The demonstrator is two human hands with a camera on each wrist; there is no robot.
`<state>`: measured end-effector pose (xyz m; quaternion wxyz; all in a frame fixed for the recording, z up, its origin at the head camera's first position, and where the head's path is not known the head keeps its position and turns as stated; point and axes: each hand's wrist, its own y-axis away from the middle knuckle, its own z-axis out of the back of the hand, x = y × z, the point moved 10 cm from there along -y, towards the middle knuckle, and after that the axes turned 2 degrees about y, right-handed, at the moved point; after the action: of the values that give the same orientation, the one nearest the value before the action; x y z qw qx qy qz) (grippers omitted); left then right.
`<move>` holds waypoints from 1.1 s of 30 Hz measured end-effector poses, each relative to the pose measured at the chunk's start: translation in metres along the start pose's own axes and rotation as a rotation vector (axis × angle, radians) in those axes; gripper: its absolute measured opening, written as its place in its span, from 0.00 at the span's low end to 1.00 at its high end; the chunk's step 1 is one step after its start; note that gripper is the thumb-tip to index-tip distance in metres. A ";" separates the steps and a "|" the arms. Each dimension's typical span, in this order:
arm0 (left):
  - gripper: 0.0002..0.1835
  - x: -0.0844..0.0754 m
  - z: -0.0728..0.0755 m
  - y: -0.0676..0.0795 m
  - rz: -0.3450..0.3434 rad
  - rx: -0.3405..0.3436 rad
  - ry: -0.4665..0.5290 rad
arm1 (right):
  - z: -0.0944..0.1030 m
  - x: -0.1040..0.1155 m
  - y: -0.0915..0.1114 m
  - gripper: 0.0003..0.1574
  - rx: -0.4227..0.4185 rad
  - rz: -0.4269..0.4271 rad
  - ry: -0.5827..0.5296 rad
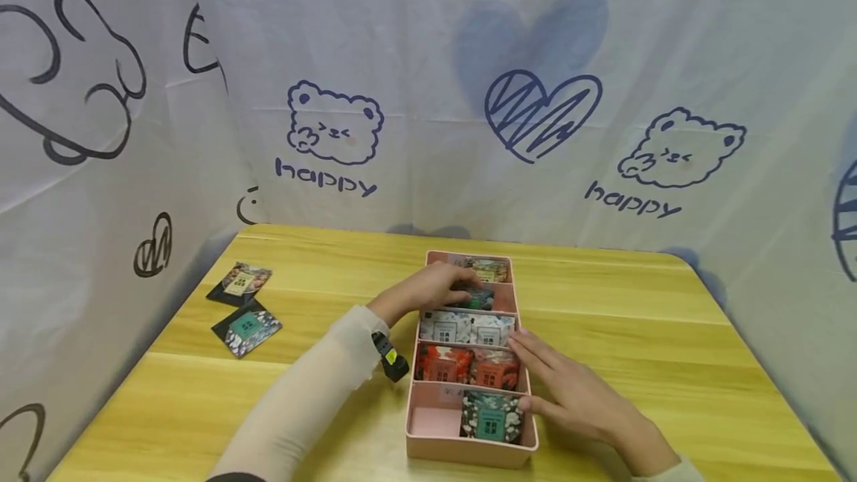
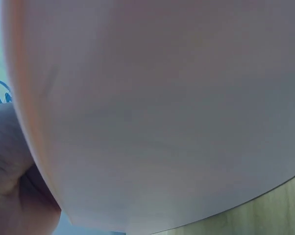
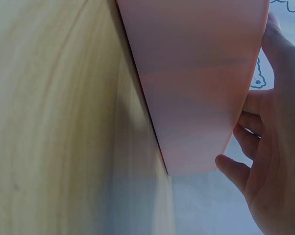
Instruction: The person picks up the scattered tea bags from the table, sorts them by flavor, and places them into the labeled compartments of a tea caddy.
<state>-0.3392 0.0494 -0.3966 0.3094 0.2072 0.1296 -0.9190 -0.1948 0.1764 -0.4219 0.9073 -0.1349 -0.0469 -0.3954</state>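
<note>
A long pink divided box stands on the table with printed tea packets in its compartments. My left hand reaches over the left rim into the second compartment from the back. Its thumb and fingers pinch a dark green tea packet, partly hidden by the hand. My right hand rests along the box's right rim, fingertips at the edge and thumb near the front compartment. In the right wrist view, that hand's fingers touch the rim of the pink side wall. The left wrist view is mostly box wall.
Two loose packets lie on the table's left side, one with a cream label and one with a teal label. White packets and red packets fill middle compartments. A printed curtain hangs behind the wooden table.
</note>
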 end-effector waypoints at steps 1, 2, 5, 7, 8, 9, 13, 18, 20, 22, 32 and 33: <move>0.15 0.000 0.000 0.000 -0.006 -0.001 -0.003 | 0.000 0.000 0.000 0.49 0.001 0.000 -0.001; 0.15 -0.001 0.000 0.000 -0.010 -0.004 -0.006 | 0.000 0.000 0.001 0.49 0.000 0.000 0.002; 0.15 -0.001 0.003 0.001 -0.016 -0.015 -0.015 | 0.001 0.000 0.000 0.49 -0.003 0.004 0.008; 0.15 -0.001 0.005 0.002 -0.015 -0.020 -0.011 | 0.001 -0.001 -0.001 0.49 -0.003 0.005 0.014; 0.16 -0.001 0.007 0.003 -0.013 -0.023 -0.008 | 0.002 -0.001 -0.002 0.50 -0.003 0.005 0.017; 0.16 -0.001 0.008 0.003 -0.013 -0.024 -0.001 | 0.002 -0.001 -0.002 0.50 -0.002 0.005 0.018; 0.17 0.001 0.011 0.006 -0.003 -0.026 0.039 | 0.002 0.000 -0.002 0.50 0.002 0.006 0.013; 0.17 0.003 0.014 0.011 0.000 -0.038 0.081 | 0.001 0.000 0.000 0.50 0.004 0.006 0.010; 0.17 0.005 0.016 0.015 0.005 -0.050 0.104 | 0.001 0.000 0.000 0.50 0.006 0.005 0.010; 0.17 0.008 0.019 0.019 0.022 -0.066 0.132 | 0.000 0.000 -0.001 0.50 0.008 0.003 0.012; 0.17 0.025 0.039 0.050 0.085 -0.156 0.190 | 0.001 -0.001 0.000 0.50 0.010 0.005 0.012; 0.17 0.026 0.041 0.053 0.089 -0.161 0.176 | 0.001 -0.001 0.000 0.50 0.013 0.004 0.010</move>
<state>-0.3374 -0.0200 -0.3787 0.3527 0.2671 0.2204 -0.8693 -0.1959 0.1773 -0.4209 0.9092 -0.1273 -0.0447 -0.3940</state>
